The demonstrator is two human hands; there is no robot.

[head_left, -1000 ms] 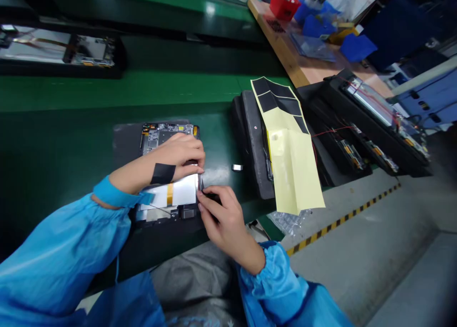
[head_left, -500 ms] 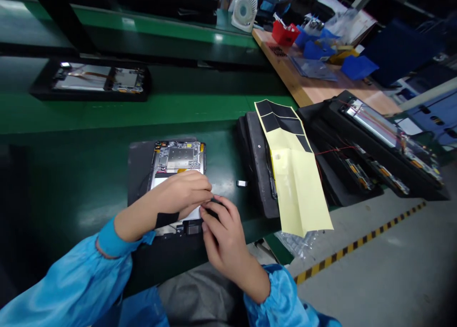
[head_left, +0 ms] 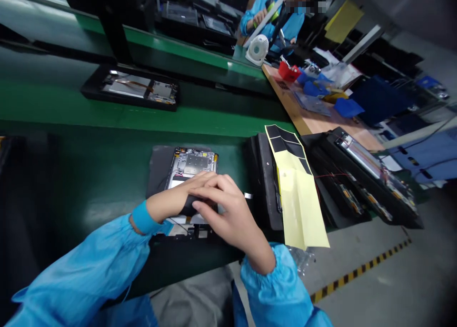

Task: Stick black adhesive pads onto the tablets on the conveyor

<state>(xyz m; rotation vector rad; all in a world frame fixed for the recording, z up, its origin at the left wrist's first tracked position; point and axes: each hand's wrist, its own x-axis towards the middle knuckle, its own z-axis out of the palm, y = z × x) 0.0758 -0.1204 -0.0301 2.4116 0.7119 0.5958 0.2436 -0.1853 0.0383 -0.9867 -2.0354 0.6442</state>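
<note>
Bright blue smock sleeves (head_left: 82,265) end in gathered elastic cuffs (head_left: 143,217), and a black strap (head_left: 190,205) crosses the left wrist (head_left: 167,208).

Right hand (head_left: 228,215) resting over left hand (head_left: 180,198), fingers overlapping.

The opened tablet (head_left: 191,167) lies on a mat (head_left: 157,174) on the counter (head_left: 89,122). Right of the tablet sit a small clip (head_left: 247,195), then a padded tray (head_left: 264,184) with a folded sheet (head_left: 298,193) partly over it. Behind the tablet, leftward, lies a second tablet (head_left: 130,86); a desk fan (head_left: 257,50) stands farther back, rightward.
</note>
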